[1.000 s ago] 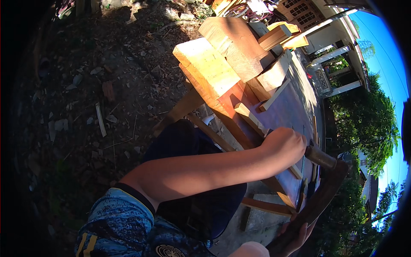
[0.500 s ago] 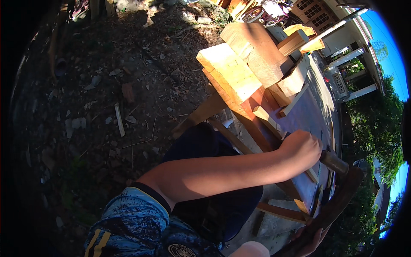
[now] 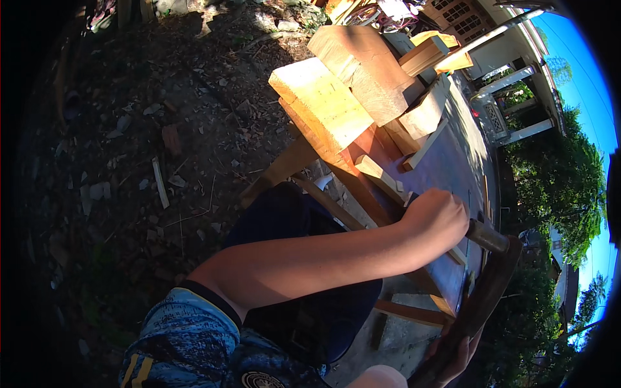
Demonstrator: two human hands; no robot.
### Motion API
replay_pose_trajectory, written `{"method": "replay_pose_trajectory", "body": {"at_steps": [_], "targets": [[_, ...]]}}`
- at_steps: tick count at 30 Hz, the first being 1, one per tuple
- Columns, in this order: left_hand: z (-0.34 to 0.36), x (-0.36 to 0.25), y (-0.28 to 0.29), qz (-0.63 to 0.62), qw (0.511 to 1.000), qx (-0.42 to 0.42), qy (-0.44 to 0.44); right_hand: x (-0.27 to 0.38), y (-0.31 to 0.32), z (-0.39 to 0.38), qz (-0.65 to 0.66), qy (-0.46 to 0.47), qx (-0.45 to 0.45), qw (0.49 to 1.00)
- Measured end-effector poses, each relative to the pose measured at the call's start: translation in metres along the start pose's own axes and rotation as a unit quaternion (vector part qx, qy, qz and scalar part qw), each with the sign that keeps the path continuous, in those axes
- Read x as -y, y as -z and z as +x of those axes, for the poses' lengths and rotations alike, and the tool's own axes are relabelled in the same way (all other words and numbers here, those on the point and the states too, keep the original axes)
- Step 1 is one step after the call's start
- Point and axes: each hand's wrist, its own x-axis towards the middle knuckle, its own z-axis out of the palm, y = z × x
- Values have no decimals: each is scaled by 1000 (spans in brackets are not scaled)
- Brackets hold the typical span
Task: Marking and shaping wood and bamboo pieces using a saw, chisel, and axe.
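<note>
My left hand (image 3: 436,220) is closed in a fist round a chisel, whose round wooden handle (image 3: 488,237) sticks out to the right. A short dark bit of its blade seems to show on the fist's far side; the tip is hidden. Beside it lies a narrow pale wood strip (image 3: 380,178) on the workbench (image 3: 453,187). At the lower right my right hand (image 3: 460,361) grips a long dark wooden club (image 3: 475,310). The club's upper end meets the butt of the chisel handle, or overlaps it in view.
A sunlit thick board (image 3: 323,103) and a big wood block (image 3: 372,68) sit at the bench's far end. More offcuts (image 3: 424,116) lie beside them. Dirt ground (image 3: 213,129) with chips spreads to the left; trees (image 3: 550,168) and a building (image 3: 511,84) stand to the right.
The whole view has shifted, so bench and arms appear further left and slightly higher. The club's upper end has come closer to the chisel handle. Both grips are unchanged.
</note>
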Motion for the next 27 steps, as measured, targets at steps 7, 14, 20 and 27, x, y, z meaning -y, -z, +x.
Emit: {"method": "replay_pose_trajectory", "body": {"at_steps": [7, 14, 20, 27], "targets": [[1, 2, 1, -1, 1000, -19, -7, -3, -12, -3, 32, -35, -190, 981], [-2, 1, 5, 25, 999, 20, -6, -4, -1, -2, 118, -81, -197, 970], [-3, 4, 6, 16, 1000, -4, 15, -2, -16, 1, 1, -44, -199, 979], [-2, 7, 10, 11, 1000, -2, 6, 3, -35, 5, -49, -22, -27, 998]]}}
